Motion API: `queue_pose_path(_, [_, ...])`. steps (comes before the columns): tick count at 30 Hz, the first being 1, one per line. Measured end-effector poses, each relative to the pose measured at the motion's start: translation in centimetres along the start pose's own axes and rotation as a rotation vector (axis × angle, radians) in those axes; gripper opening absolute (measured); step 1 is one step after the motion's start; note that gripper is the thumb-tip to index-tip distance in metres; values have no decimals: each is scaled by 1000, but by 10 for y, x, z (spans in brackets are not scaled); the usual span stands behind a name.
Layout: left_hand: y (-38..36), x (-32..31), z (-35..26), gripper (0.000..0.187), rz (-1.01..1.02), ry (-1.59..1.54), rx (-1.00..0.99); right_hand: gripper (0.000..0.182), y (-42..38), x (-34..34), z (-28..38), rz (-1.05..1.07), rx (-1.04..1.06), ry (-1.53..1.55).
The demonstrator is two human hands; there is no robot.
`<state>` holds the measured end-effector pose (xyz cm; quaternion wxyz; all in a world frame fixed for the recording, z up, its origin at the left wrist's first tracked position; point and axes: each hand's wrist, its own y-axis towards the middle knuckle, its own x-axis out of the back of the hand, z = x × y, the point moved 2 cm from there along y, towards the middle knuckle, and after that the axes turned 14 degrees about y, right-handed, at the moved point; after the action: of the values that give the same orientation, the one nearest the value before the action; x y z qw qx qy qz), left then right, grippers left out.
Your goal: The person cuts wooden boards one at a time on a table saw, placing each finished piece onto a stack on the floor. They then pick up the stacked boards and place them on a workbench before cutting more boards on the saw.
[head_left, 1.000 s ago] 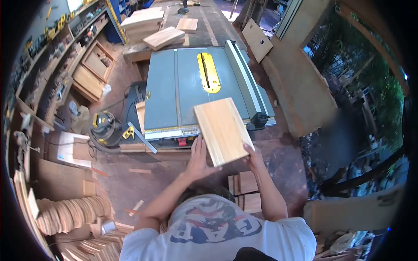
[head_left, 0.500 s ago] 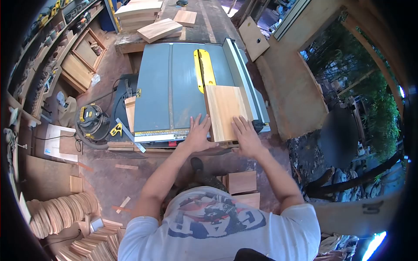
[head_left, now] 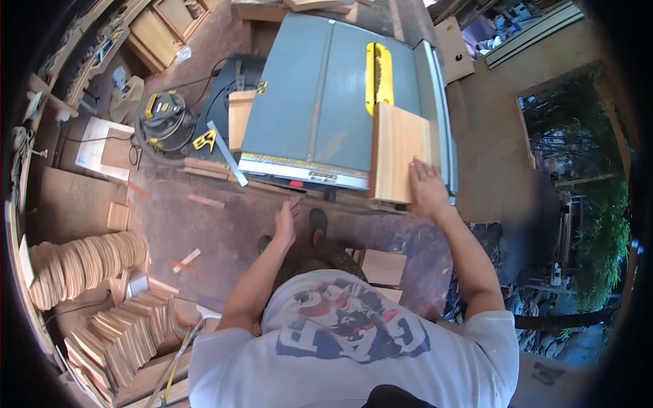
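A pale wooden board [head_left: 401,146] lies on the blue-grey table saw [head_left: 286,102], beside the metal fence [head_left: 441,115]. Its far end meets the yellow blade insert [head_left: 379,78], where the toothed blade shows in the slot. My right hand [head_left: 427,187] rests on the board's near right part, fingers stretched out flat. Off the saw's front edge, my left hand [head_left: 287,221] hangs below a red switch [head_left: 296,183], apart from it. Its fingers are loosely extended, and nothing shows in them.
Left of the saw stand a black-and-yellow shop vacuum [head_left: 166,122] and a yellow-and-silver square [head_left: 221,149]. Stacked wooden pieces [head_left: 126,333] and a row of rounded wooden pieces [head_left: 88,265] occupy the lower left. More boards [head_left: 381,267] lie by my feet.
My left hand has left the board's left side and moved down past the saw's front edge. My right hand stays on the board. The view has shifted, moving the saw up and right.
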<state>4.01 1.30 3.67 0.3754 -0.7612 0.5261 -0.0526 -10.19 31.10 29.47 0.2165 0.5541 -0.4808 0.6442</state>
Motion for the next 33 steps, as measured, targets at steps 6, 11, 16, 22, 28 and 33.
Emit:
queue_pose_path(6, [62,-27,-20,95,-44,-640,189,102,-1,-8,4,-38,-4,-77])
queue_pose_path(11, [83,-27,-16,98,-30,-745,274,100,-3,0,7,-51,6,-49])
queue_pose_path(16, [82,10,-9,91,138,-412,200,103,-1,9,3,-33,7,-48])
queue_pose_path(22, [77,31,16,100,27,-418,242,108,17,16,-3,11,-23,-28])
queue_pose_path(28, [65,15,17,107,-40,-578,292,113,34,21,-11,44,-32,-51])
queue_pose_path(33, [82,9,13,112,9,-662,241,111,47,28,-15,32,-47,-26])
